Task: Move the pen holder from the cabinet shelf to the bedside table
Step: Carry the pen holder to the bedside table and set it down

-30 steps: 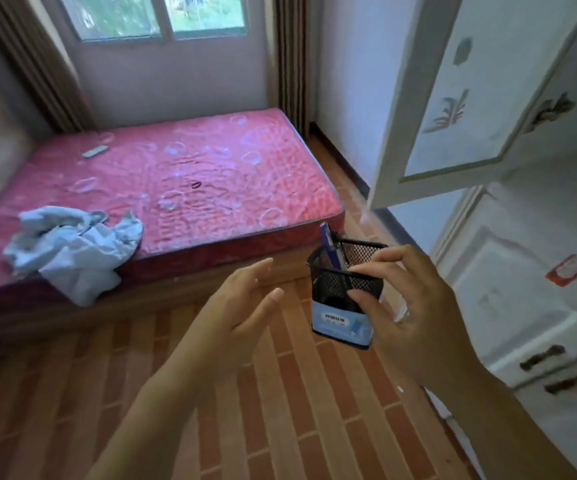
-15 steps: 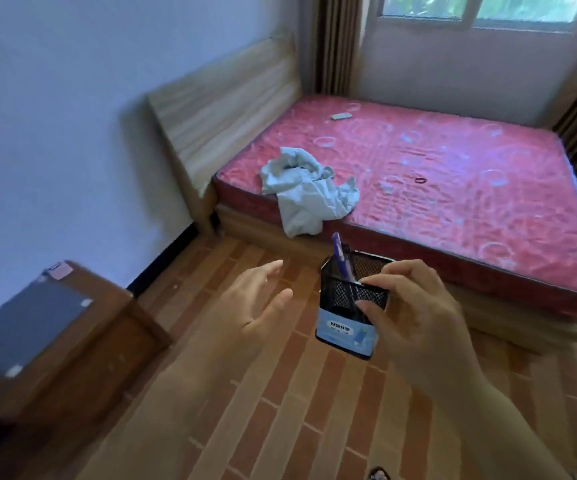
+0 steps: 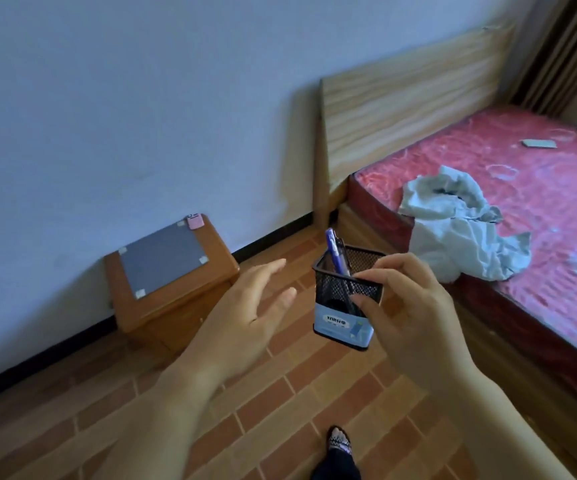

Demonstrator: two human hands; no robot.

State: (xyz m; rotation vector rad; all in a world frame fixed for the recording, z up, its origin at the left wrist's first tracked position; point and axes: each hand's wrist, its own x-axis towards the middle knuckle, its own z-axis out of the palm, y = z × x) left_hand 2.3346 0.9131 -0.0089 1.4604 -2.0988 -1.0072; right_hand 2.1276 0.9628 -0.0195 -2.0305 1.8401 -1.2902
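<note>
While 2 hands show, only 1 holds anything: the right hand [image 3: 408, 306] pinches the 1 pen holder [image 3: 344, 297] at rim and side, in the air over the floor, well apart from the 1 bedside table [image 3: 219, 270]. The left hand [image 3: 245, 313] hovers beside it, fingers straight, empty. The holder is square black mesh with a blue label, its writing too blurred to read. 1 blue pen [image 3: 334, 252] stands in it.
</note>
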